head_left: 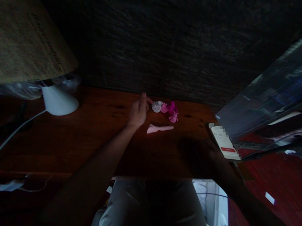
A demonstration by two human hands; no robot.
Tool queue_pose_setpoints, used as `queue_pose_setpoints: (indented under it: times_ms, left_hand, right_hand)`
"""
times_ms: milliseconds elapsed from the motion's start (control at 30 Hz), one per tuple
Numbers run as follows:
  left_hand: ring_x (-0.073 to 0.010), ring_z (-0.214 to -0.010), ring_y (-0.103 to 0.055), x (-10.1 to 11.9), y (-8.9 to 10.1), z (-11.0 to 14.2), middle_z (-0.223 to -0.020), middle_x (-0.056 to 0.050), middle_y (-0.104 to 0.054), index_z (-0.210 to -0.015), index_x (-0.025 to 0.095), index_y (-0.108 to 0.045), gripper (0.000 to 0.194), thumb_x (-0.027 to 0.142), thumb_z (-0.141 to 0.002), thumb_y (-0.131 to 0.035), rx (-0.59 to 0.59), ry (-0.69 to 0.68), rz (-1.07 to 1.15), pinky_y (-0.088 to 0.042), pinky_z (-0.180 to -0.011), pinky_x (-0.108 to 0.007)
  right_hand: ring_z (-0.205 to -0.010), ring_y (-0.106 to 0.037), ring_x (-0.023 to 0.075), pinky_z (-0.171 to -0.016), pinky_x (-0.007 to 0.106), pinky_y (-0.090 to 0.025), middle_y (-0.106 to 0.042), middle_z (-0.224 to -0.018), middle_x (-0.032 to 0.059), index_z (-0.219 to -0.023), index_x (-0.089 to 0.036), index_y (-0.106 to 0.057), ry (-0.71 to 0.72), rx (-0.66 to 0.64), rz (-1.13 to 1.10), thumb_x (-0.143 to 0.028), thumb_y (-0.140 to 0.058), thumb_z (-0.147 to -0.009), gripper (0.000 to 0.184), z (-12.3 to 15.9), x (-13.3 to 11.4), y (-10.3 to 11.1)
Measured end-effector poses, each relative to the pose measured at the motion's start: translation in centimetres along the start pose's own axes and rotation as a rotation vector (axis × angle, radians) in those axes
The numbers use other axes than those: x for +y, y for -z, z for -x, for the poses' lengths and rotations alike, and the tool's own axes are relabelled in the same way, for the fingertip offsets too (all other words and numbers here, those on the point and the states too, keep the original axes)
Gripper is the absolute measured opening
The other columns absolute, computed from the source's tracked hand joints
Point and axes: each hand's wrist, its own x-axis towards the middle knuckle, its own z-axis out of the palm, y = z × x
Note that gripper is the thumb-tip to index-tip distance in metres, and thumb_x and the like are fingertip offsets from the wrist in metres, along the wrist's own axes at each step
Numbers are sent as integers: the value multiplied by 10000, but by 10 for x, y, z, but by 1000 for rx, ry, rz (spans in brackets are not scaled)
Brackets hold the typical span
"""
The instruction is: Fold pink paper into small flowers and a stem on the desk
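My left hand [139, 111] reaches across the dark wooden table [94, 142]. Its fingers are pressed together at the left end of a small cluster of flowers [167, 109], one white and the others pink. A small pink bit shows at my fingertips, touching the white bloom. A pale pink elongated piece [158, 128] lies on the table just in front of the flowers. My right hand [200, 154] is in deep shadow near the table's front edge, beside a phone [224, 143] with a lit screen. Its fingers cannot be made out.
A lamp with a white base [59, 101] and a printed shade [12, 42] stands at the back left. Its white cable [3, 145] runs along the table to the left. A dark wall rises behind. A glass-topped surface [275, 94] lies to the right.
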Motion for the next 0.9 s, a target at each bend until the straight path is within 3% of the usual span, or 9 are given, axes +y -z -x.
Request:
queue_pose_setpoints:
  times_ms: [100,200,300,367,500,633,767,900]
  left_hand:
    - [-130,-511,-480,-15,4,-8,-502,10,-463,-706,193,-639,614,615,-956,-269,81,46,-6,-381,-561,-287]
    - [-131,-492,-466,-29,8,-16,-469,9,-439,-660,197,-627,611,595,-963,-277,202,117,37,-365,-539,-289]
    - [-128,-488,-466,-38,11,-19,-468,8,-442,-654,198,-631,585,580,-962,-312,270,151,85,-353,-522,-286]
    - [-125,-485,-467,-39,12,-19,-471,11,-446,-659,193,-635,575,571,-962,-325,284,173,97,-349,-516,-281]
    - [-114,-484,-469,-38,12,-19,-466,22,-440,-678,180,-640,571,533,-980,-307,302,230,103,-352,-524,-265]
    - [-107,-470,-459,-39,14,-23,-460,30,-436,-680,181,-643,556,512,-984,-316,324,298,117,-350,-519,-259]
    - [-104,-444,-417,-42,13,-27,-455,34,-408,-671,181,-632,567,539,-973,-314,346,362,168,-326,-485,-261]
    - [-107,-448,-414,-44,12,-28,-465,31,-408,-688,177,-639,602,598,-950,-299,364,367,166,-316,-472,-259]
  right_hand:
    - [-854,-574,246,-783,359,-510,-630,-902,141,-1019,-108,-655,-75,-34,8,-21,-441,-823,303,-16,0,-7]
    - [-1050,-577,301,-891,465,-502,-621,-1134,232,-1226,-33,-576,-118,59,-21,-78,-352,-902,397,-29,-11,-18]
    - [-1368,-376,354,-1047,580,-393,-491,-1399,253,-1352,-44,-489,17,85,-58,-170,-316,-956,451,-27,-25,-29]
    - [-1455,-217,382,-1079,648,-325,-432,-1472,233,-1360,-83,-494,69,93,-41,-205,-346,-960,444,-15,-31,-32]
    - [-1496,-44,365,-1102,655,-301,-329,-1559,185,-1381,-153,-490,98,80,-31,-127,-317,-954,462,20,-36,-28]
    - [-1495,-57,361,-1085,658,-326,-192,-1603,216,-1525,-146,-244,-21,100,-14,-107,-286,-953,575,37,-39,-26]
    - [-1476,-27,436,-1031,720,-329,-92,-1619,223,-1548,-207,-140,51,125,38,-95,-338,-934,655,23,-33,-31]
    - [-1471,9,453,-1025,741,-315,-30,-1628,211,-1553,-193,-104,2,163,60,-96,-353,-910,697,-4,-15,-32]
